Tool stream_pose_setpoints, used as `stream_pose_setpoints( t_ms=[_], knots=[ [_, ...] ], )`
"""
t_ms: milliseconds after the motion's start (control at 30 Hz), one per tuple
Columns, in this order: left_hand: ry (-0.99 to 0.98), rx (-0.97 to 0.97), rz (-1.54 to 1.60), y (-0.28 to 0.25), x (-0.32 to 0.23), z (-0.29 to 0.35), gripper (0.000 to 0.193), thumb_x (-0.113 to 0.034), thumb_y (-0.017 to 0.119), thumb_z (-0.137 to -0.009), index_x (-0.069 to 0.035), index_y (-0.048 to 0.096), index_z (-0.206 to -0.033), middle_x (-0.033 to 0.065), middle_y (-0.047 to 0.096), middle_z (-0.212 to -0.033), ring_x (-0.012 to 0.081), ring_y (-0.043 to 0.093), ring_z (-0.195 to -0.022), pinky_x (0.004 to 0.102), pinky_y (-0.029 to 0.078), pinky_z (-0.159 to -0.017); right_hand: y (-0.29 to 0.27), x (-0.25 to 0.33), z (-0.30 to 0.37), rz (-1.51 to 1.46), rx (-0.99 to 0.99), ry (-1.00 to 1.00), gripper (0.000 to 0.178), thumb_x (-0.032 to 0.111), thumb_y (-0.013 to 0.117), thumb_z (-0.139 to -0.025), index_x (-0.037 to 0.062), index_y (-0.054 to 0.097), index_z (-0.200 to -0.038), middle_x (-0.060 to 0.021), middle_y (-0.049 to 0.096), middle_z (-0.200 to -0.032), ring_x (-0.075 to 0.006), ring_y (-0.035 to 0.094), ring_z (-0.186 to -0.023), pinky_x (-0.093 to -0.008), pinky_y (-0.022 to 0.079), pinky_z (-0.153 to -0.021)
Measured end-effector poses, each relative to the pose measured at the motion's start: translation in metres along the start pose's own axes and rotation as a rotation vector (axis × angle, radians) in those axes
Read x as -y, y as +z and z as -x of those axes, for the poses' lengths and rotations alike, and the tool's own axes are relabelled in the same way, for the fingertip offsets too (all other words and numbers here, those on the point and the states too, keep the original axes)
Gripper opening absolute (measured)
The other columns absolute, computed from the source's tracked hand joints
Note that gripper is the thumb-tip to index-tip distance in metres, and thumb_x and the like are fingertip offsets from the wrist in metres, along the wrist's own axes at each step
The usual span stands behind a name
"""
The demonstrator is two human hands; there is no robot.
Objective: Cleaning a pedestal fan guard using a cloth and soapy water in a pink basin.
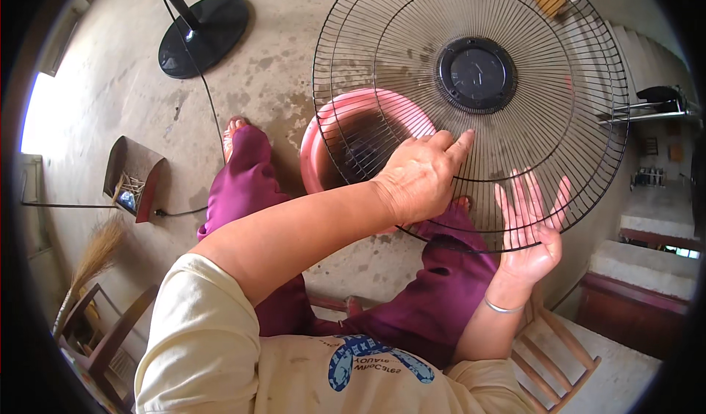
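A round black wire fan guard (401,43) with a dark central disc (477,75) is held up tilted in front of me. My left hand (423,173) reaches across my body to its lower left part. Its fingers are curled at the wires, with one finger pointing out along them; the fingertips are partly hidden. Behind the lower right rim is my right hand (531,234), its fingers stretched and spread against the wires, palm up to the rim. Partly behind the guard, a pink basin (312,149) with dark contents stands on the floor between my feet.
A black fan stand base (213,39) with a cable is at the far left. Nearer lie a dustpan (140,182) with litter and a straw broom (99,256). Wooden chairs (555,359) flank me. Concrete steps (651,267) rise at the right. Wet spots mark the floor.
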State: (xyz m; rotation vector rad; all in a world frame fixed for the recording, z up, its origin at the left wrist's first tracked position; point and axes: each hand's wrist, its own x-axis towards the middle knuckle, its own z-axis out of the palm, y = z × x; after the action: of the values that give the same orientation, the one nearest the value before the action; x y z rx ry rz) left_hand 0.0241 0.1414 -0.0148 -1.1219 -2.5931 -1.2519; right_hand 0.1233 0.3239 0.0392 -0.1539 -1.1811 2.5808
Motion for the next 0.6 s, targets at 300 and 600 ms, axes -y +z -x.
stream_pose_setpoints(
  t_ms=[300,600],
  knots=[
    [-0.134,0.094,0.011,-0.014,-0.003,-0.007,0.078,-0.004,0.056,-0.064,0.009,0.028,-0.136,0.0225,0.055,-0.095,0.0354,0.060,-0.083,0.0403,0.051,-0.071,0.005,-0.001,-0.003,0.059,0.033,-0.029,0.083,0.004,0.044,-0.071,0.0174,0.013,-0.147,-0.0325,0.021,-0.144,-0.0461,0.027,-0.133,-0.0675,0.018,-0.106],
    [-0.098,0.122,-0.073,-0.021,-0.003,-0.006,0.073,-0.007,0.055,-0.069,0.006,0.029,-0.137,0.0210,0.057,-0.099,0.0319,0.063,-0.081,0.0388,0.052,-0.066,0.000,0.000,-0.003,0.005,0.038,-0.012,0.083,0.002,0.044,-0.072,0.0163,0.012,-0.148,-0.0328,0.021,-0.144,-0.0464,0.022,-0.135,-0.0668,0.012,-0.107]
  ],
)
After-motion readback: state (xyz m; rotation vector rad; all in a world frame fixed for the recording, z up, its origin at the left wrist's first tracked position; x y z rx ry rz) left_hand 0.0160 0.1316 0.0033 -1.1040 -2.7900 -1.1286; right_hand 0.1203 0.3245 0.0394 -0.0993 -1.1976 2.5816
